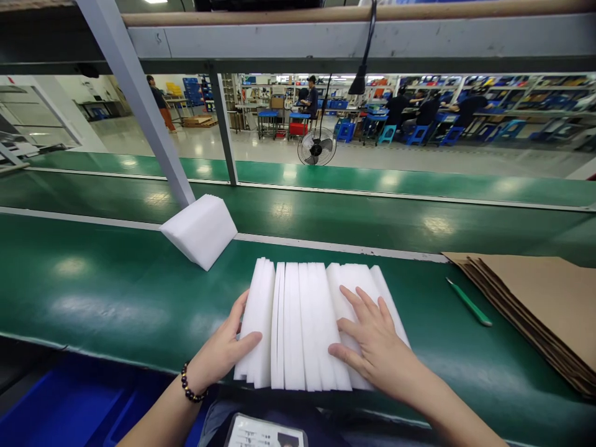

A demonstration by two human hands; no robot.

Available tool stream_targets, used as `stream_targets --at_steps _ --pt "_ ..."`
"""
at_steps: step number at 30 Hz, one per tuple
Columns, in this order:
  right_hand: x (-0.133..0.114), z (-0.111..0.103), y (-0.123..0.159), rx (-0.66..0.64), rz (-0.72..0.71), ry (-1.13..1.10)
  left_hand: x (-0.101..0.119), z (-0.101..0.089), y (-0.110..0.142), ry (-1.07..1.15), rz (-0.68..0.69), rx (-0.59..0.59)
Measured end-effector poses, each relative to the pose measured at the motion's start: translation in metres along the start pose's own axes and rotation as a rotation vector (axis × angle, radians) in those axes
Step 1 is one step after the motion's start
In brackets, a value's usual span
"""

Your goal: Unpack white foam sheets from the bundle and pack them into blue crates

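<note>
A row of white foam sheets [302,323] stands on edge in front of me, leaning and fanned into several bunches. My left hand [228,341] cups the row's left end, thumb on top of the foam and fingers down its outer side. On the right part of the row, my right hand [372,341] rests with fingers spread flat over the tops. Farther back on the left, a separate white foam block [202,230] sits tilted on the green work surface [125,279], touched by neither hand.
At the right lie stacked brown cardboard sheets [540,298] and a green-handled pointed tool [469,303]. A grey post [139,99] rises behind the foam block. Blue bins [65,397] are below the front edge at left. A fan [316,149] and several people are beyond.
</note>
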State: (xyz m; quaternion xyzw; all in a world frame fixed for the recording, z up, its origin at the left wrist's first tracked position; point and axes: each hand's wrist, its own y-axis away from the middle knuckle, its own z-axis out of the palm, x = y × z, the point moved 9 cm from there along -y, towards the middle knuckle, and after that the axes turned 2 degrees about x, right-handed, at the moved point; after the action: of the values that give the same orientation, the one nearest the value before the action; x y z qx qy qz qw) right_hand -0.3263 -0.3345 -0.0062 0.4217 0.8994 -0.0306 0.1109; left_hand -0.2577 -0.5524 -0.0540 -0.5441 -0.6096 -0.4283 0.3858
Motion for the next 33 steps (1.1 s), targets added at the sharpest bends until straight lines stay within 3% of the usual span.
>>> stream_targets --at_steps 7,18,25,33 --pt "0.004 -0.004 0.008 0.048 -0.002 -0.042 0.001 -0.001 -0.001 0.006 0.02 -0.001" --pt "-0.023 -0.001 0.005 0.095 -0.171 -0.067 0.003 -0.001 0.0 0.019 0.014 0.006" --pt "-0.022 0.004 0.008 0.06 -0.208 -0.047 0.004 -0.002 0.0 0.053 0.019 -0.005" --pt "-0.032 0.006 -0.004 -0.029 -0.062 -0.071 0.003 -0.002 0.0 0.057 0.009 -0.005"
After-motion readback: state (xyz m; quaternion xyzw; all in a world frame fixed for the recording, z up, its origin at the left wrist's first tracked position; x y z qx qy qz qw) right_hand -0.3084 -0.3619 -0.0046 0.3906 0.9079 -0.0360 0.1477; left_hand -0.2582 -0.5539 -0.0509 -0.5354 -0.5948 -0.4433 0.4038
